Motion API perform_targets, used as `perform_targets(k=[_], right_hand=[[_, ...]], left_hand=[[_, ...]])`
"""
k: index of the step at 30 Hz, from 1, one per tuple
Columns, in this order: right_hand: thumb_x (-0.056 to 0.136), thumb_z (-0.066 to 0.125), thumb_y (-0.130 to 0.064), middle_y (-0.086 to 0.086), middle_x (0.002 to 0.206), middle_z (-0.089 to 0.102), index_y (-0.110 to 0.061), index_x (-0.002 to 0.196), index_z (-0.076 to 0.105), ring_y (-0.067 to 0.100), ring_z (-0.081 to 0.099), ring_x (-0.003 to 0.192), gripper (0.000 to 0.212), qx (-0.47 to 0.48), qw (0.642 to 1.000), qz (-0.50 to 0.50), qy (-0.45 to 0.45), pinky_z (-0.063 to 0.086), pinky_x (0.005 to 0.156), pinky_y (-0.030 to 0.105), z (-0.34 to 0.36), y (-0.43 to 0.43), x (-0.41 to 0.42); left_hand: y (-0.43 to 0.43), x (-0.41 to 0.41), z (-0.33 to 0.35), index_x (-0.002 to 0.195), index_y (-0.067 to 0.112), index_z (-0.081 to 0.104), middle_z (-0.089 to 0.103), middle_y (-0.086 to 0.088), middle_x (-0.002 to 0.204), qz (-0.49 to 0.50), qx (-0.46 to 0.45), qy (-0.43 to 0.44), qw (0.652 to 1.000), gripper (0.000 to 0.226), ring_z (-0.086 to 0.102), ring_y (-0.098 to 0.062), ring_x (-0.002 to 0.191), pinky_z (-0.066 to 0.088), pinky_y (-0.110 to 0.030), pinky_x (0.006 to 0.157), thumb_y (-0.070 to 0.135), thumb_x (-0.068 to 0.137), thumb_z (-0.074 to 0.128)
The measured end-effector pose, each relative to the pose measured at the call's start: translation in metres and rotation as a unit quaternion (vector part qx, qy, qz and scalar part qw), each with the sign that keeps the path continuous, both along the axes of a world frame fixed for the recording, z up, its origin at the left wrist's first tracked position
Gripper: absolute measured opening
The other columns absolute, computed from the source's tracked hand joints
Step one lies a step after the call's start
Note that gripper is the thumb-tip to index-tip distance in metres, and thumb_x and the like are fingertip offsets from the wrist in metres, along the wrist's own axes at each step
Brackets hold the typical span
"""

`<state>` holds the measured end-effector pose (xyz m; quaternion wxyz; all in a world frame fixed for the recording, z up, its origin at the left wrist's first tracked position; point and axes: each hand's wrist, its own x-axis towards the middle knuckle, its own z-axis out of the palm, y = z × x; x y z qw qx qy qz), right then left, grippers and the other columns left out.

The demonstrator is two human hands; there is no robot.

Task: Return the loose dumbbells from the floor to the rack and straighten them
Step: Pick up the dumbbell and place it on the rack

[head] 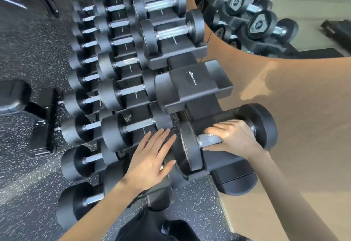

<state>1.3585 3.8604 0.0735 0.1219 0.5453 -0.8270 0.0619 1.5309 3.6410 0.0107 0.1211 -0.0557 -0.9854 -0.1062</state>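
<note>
Dumbbell (226, 136) gripped beside empty cradle (191, 87), wall (294, 98) close

So the rack (193, 83) runs away from the camera in three tiers, dumbbells sitting in its cradles on all of them, with the floor (34, 47) off to the left and a wall (294, 107) right behind it on the right. Nearest dumbbell (190, 151) lies in the closest top-tier cradle, right hand (233, 138) wrapped on its handle, left hand (152, 157) flat against its left head. The cradle just beyond that one has nothing in it.
</note>
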Motion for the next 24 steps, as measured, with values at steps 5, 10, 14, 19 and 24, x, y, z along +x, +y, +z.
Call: perform_targets(k=[5,10,14,19,24], right_hand=[[0.075,0.056,-0.068,-0.005,0.053,0.054,-0.023,0.071,0.062,0.015,0.059,0.052,0.045,-0.033,0.998,0.005,0.061,0.043,0.047,0.025,-0.003,-0.005,-0.004],[0.077,0.058,-0.063,-0.006,0.063,0.060,-0.021,0.077,0.066,0.015,0.060,0.061,0.043,-0.040,0.998,0.018,0.048,0.044,0.054,0.027,-0.004,-0.001,0.002],[0.081,0.054,-0.048,-0.001,0.106,0.063,-0.020,0.121,0.059,0.021,0.058,0.097,0.049,-0.010,0.999,-0.017,-0.039,0.045,0.082,0.034,0.011,0.006,0.029],[0.087,0.045,-0.038,0.009,0.129,0.052,-0.013,0.134,0.046,0.024,0.046,0.117,0.053,-0.061,0.996,0.004,-0.065,0.031,0.106,0.041,0.033,-0.005,0.081],[0.089,0.051,-0.033,0.013,0.137,0.046,-0.008,0.135,0.045,0.025,0.037,0.131,0.052,-0.066,0.991,0.094,-0.070,0.025,0.112,0.046,0.020,-0.038,0.137]], left_hand=[[0.015,0.003,-0.002,0.140,0.009,0.043,0.045,-0.013,0.143,0.034,-0.012,-0.025,0.999,0.058,0.038,-0.028,0.135,0.028,-0.049,0.110,0.045,0.094,0.038],[0.019,0.016,0.004,0.140,0.011,0.043,0.046,-0.012,0.143,0.071,-0.025,-0.038,0.996,0.058,0.038,-0.026,0.135,0.028,-0.048,0.111,0.046,0.094,0.036],[0.017,0.036,0.011,0.141,0.013,0.041,0.044,-0.011,0.143,0.116,-0.027,-0.044,0.992,0.058,0.038,-0.027,0.135,0.028,-0.048,0.110,0.046,0.093,0.039],[0.018,0.080,0.021,0.141,0.012,0.041,0.041,-0.012,0.145,0.172,-0.024,-0.045,0.984,0.059,0.036,-0.027,0.136,0.023,-0.046,0.114,0.047,0.093,0.037],[0.025,0.139,0.024,0.140,0.012,0.042,0.040,-0.012,0.147,0.251,-0.020,-0.057,0.966,0.060,0.036,-0.027,0.136,0.023,-0.046,0.113,0.046,0.092,0.038]])
